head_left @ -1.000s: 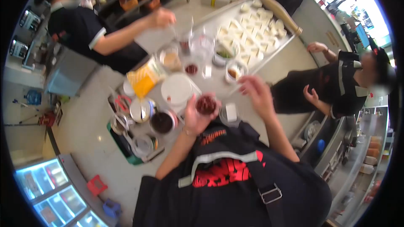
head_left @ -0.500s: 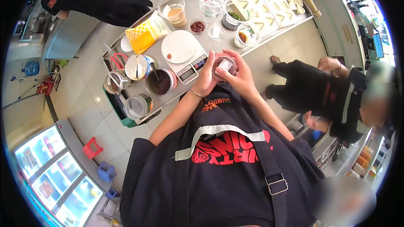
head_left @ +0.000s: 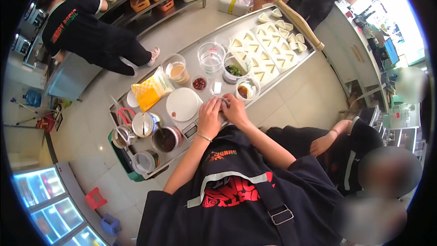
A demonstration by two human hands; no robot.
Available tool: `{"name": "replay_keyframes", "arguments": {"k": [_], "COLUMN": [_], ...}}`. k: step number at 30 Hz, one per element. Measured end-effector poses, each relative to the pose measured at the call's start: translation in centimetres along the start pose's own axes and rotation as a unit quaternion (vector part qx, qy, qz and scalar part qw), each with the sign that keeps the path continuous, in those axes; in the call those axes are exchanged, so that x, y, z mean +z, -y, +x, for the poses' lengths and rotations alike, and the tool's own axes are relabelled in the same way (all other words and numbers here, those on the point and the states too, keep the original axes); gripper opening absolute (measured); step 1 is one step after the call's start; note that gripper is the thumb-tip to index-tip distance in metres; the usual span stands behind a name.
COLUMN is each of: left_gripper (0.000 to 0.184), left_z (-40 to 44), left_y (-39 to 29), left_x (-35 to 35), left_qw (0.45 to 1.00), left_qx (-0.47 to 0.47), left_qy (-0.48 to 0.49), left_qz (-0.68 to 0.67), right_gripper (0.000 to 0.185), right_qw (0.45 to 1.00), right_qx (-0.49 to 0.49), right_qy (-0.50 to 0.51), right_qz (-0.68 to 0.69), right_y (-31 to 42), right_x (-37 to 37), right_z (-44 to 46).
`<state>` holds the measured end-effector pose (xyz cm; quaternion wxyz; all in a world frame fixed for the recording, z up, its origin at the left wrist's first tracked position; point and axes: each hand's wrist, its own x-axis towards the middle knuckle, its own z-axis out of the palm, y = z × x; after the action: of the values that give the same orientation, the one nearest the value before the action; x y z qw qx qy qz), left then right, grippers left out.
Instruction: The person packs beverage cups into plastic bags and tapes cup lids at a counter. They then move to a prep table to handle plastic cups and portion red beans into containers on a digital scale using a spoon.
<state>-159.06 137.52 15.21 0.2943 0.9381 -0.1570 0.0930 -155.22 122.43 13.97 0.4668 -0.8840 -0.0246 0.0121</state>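
My left hand (head_left: 210,116), with a bracelet at the wrist, and my right hand (head_left: 235,110) meet over the front edge of the metal table. Their fingers are closed round a small clear plastic cup (head_left: 224,104), mostly hidden now; its label and dark contents showed earlier. Left of my hands stands a white kitchen scale (head_left: 183,104). Just beyond them are a small clear container with a white label (head_left: 216,87) and a small cup of dark red beans (head_left: 199,83). A tub with brown contents (head_left: 247,89) sits close to my right hand.
Triangular white pieces (head_left: 255,50) cover the table's far right. An open can with dark paste (head_left: 167,140), a yellow bag (head_left: 151,92) and a cup with tan liquid (head_left: 175,70) stand leftward. A co-worker's arm (head_left: 327,140) is at my right; another person (head_left: 86,32) stands far left.
My view has tilted and shifted, showing more of the room's back. My hands have turned over the cup, covering its label. The co-worker on the right has come nearer.
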Motion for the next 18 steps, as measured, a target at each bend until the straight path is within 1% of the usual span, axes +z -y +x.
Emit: {"name": "replay_keyframes", "arguments": {"k": [1, 2, 3, 4, 6, 7, 8, 10, 11, 12, 14, 16, 18], "left_gripper": [0.055, 0.055, 0.055, 0.054, 0.057, 0.059, 0.061, 0.060, 0.060, 0.060, 0.060, 0.060, 0.060], "left_z": [-0.3, -0.5, -0.5, -0.3, -0.4, -0.3, -0.3, 0.0, 0.0, 0.0, 0.5, 0.3, 1.0], "left_y": [0.1, 0.1, -0.2, -0.1, -0.1, 0.2, 0.5, 0.1, 0.0, 0.1, 0.4, 0.3, 0.4], "left_x": [0.7, 1.4, 1.5, 1.7, 2.2, 2.4, 2.8, 2.3, 2.1, 2.1, 2.7, 2.7, 1.9], "left_qw": [0.997, 0.998, 0.998, 0.999, 0.998, 0.999, 0.999, 0.999, 0.998, 0.997, 0.996, 0.994, 0.994], "left_qx": [-0.029, -0.024, -0.027, -0.033, -0.047, -0.045, -0.043, -0.050, -0.053, -0.058, -0.062, -0.085, -0.081], "left_qy": [0.034, 0.030, 0.028, 0.026, 0.030, 0.020, 0.012, 0.014, 0.016, 0.018, -0.004, -0.012, -0.013], "left_qz": [-0.061, -0.059, -0.048, -0.035, -0.018, -0.021, -0.025, -0.016, -0.035, -0.053, -0.061, -0.073, -0.069], "right_gripper": [0.033, 0.034, 0.037, 0.037, 0.041, 0.043, 0.043, 0.047, 0.049, 0.049, 0.050, 0.054, 0.056], "right_qw": [0.999, 0.998, 0.998, 0.999, 0.994, 0.996, 0.996, 0.986, 0.979, 0.980, 0.944, 0.938, 0.966], "right_qx": [-0.003, -0.008, 0.005, -0.001, -0.091, -0.048, -0.050, -0.153, -0.172, -0.168, -0.273, -0.273, -0.191], "right_qy": [-0.003, -0.005, 0.023, 0.022, -0.017, 0.046, 0.048, 0.011, 0.031, 0.041, 0.038, 0.062, 0.067], "right_qz": [-0.032, -0.063, -0.050, -0.048, -0.059, -0.061, -0.059, -0.072, -0.101, -0.096, -0.180, -0.205, -0.163], "right_y": [-0.6, -1.1, -1.1, -1.2, -1.0, -0.5, -0.5, -0.9, -1.4, -2.2, -4.5, -3.1, -2.6], "right_x": [0.4, 0.7, 0.5, 0.5, 0.4, -0.2, -0.1, 0.5, 0.5, 0.5, 0.9, 0.0, 0.2], "right_z": [0.1, 0.4, 0.4, 0.6, 0.3, -0.2, -0.4, -1.2, -1.3, -1.1, -0.6, -0.9, -1.0]}}
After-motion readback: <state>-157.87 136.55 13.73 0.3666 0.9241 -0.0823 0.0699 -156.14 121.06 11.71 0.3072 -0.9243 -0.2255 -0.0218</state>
